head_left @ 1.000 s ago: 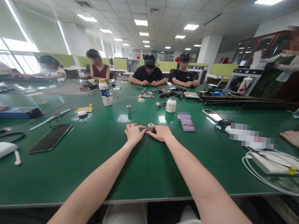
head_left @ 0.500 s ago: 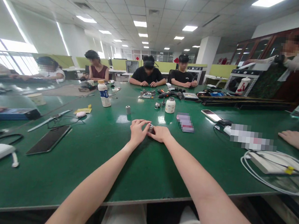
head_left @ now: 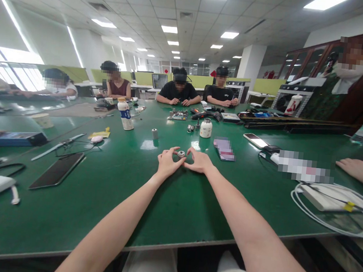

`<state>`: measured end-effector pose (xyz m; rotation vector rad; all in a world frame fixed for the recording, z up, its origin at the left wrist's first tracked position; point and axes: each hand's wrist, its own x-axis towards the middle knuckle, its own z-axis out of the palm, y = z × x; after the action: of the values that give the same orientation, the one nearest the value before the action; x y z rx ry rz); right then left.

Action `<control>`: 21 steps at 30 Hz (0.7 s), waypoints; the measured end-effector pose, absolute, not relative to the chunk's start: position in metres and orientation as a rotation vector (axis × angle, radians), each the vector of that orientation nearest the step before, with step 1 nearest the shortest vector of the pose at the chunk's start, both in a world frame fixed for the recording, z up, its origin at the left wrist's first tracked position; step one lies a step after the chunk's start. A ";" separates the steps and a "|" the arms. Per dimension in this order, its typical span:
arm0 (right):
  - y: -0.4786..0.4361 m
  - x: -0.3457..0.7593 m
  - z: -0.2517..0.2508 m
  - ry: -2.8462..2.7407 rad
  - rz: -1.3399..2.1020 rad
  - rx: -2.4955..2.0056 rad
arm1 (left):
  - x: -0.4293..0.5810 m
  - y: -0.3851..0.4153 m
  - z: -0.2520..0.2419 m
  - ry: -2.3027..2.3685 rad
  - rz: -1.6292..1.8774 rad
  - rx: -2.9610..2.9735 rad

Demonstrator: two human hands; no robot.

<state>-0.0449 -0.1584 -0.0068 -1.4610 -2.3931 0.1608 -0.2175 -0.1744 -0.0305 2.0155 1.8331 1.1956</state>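
A small metal cylinder (head_left: 181, 153) with a ringed top stands upright on the green table. Around it curls my left hand (head_left: 166, 162), thumb across the near side and index finger at its far left. Just to the right is my right hand (head_left: 201, 161), its fingers bent and apart with nothing between them; the thumb comes near the left thumb. A second small grey metal cylinder (head_left: 155, 133) stands farther off to the left. Beyond my right hand is a white jar (head_left: 206, 128) with an open dark-rimmed top.
A pixelated phone-like object (head_left: 224, 149) lies right of my hands. To the left are a dark tablet (head_left: 57, 170), cables and a white-and-blue bottle (head_left: 125, 114). Tools, including a drill (head_left: 208, 113), lie ahead. A coiled white cable (head_left: 295, 200) and a co-worker's hand (head_left: 353, 167) are at right.
My right hand has let go of the metal cylinder and drawn slightly right, its fingers parting. The cylinder's top now shows more between my hands. My left hand stays beside it.
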 end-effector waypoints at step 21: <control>-0.133 -0.073 -0.012 -1.742 0.490 -1.288 | -0.218 -0.175 -0.026 1.841 1.096 2.088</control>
<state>-0.0729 -0.1333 -0.0123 -1.2878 -1.7417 0.4901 -0.2181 -0.1755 -0.0260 2.0875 1.8411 1.0960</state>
